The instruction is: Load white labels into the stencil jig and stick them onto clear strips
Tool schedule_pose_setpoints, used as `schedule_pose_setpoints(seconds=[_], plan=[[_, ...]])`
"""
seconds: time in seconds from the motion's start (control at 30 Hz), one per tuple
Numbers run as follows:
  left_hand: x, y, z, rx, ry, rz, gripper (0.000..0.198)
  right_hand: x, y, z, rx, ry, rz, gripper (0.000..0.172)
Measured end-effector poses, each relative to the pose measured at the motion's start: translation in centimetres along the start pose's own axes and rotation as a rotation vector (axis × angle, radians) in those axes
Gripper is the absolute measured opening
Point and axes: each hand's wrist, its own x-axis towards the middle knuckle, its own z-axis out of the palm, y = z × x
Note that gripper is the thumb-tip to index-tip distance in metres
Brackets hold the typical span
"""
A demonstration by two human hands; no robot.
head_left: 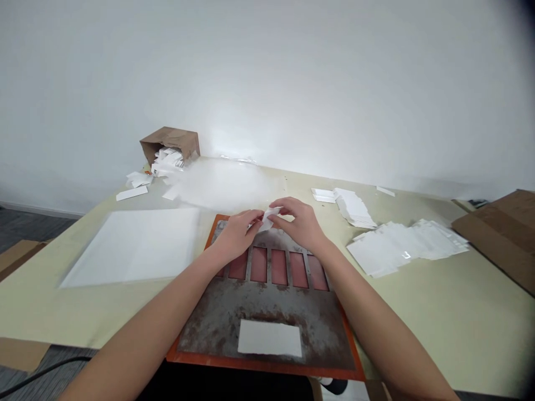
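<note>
Between the fingertips of my left hand (239, 233) and my right hand (301, 221) is a small white paper piece (270, 218). Both hands pinch it over the far part of a dark, stained metal plate (217, 317). A row of several rectangular openings (279, 267) in the plate shows a reddish surface beneath. Under the plate lies an orange board (355, 356), its edges sticking out. One white rectangular card (270, 338) rests flat on the plate's near side. My wrists partly cover the outer openings.
A cardboard box (178, 133) with white paper strips stands at the back left. White sheets (137, 242) lie left of the plate. White card stacks (353, 207) and spread white pieces (401, 245) lie right; another cardboard box (501, 234) sits at the right edge.
</note>
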Motion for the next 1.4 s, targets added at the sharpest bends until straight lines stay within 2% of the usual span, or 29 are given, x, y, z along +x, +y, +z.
schedule_pose_setpoints(seconds=[0.13,0.2,0.4,0.57,0.87,1.0,1.13,1.23,1.3,1.4], plan=[[-0.5,-0.1,-0.4,-0.01,-0.013,-0.007,0.024,-0.2,0.2,0.3,0.023,-0.014,-0.01,0.028],[-0.5,-0.3,-0.4,-0.014,-0.01,-0.014,0.026,-0.3,0.5,0.6,0.03,-0.014,-0.034,0.028],[-0.4,-0.6,-0.1,-0.062,0.017,-0.018,0.036,-0.5,1.1,0.4,-0.047,0.071,-0.162,0.022],[-0.5,-0.7,-0.1,-0.042,0.02,0.039,0.036,-0.5,1.5,0.1,-0.072,0.103,-0.295,0.01],[-0.6,-1.0,0.0,-0.02,0.034,0.08,0.033,-0.9,2.4,0.1,-0.021,0.107,-0.27,0.012],[-0.7,-0.9,0.0,-0.006,0.038,0.084,0.035,-0.9,2.3,0.1,0.054,0.076,-0.197,0.016],[-0.7,-0.7,-0.1,0.008,0.039,0.076,0.038,-0.7,1.9,-0.9,0.145,-0.028,-0.07,0.021],[-0.7,-0.8,0.0,0.035,0.06,0.082,0.035,-1.0,1.6,-3.1,0.245,-0.1,0.068,0.028],[-0.6,-1.0,0.2,0.055,0.077,0.081,0.034,-1.8,1.5,-5.0,0.372,-0.131,0.239,0.029],[-0.4,-1.3,0.7,0.081,0.09,0.073,0.034,-3.7,1.6,-7.5,0.438,-0.163,0.453,0.033]])
